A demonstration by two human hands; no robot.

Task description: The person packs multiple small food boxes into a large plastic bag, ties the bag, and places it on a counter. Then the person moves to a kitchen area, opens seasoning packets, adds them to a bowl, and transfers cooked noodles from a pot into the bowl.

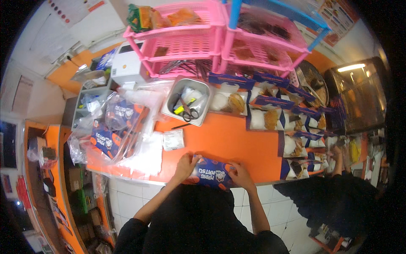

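A closed dark blue paper food box (211, 172) with orange and white print is held between my hands at the table's front edge, close to my body. My left hand (185, 168) grips its left end, fingers curled on the edge. At the opposite end, my right hand (242, 175) pinches the right edge. Just beyond the box lies a white paper receipt (173, 139), with a dark pen (181, 126) behind it. A metal tub (168, 111) farther back contains scissors (189, 111) and a yellow highlighter.
Open boxes of rice and fried food (264, 120) cover the table's right side. Printed boxes in clear plastic bags (112, 137) sit left. Pink racks (182, 46) and a white printer (129, 63) stand behind. A person in black (334, 201) works at right, hand (338, 156) near the boxes.
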